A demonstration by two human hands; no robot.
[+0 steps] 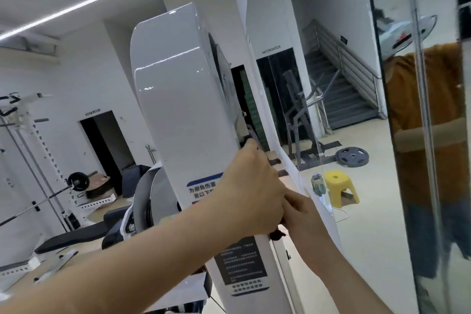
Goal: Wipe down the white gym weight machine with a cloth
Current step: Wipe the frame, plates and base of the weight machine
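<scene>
The white gym weight machine rises as a tall glossy shroud in the middle of the view, with a blue-edged warning label and a dark instruction label lower down. My left hand presses against its right edge near the warning label. My right hand sits just right of it, fingers closed. A dark cloth pokes out below and between the two hands; most of it is hidden, and a dark bit shows above my left fingertips. Both hands appear to grip it.
A wall mirror stands directly right of the machine, reflecting stairs, a weight plate, a yellow stool and a person in orange. On the left stand a white rack with a barbell and a black bench.
</scene>
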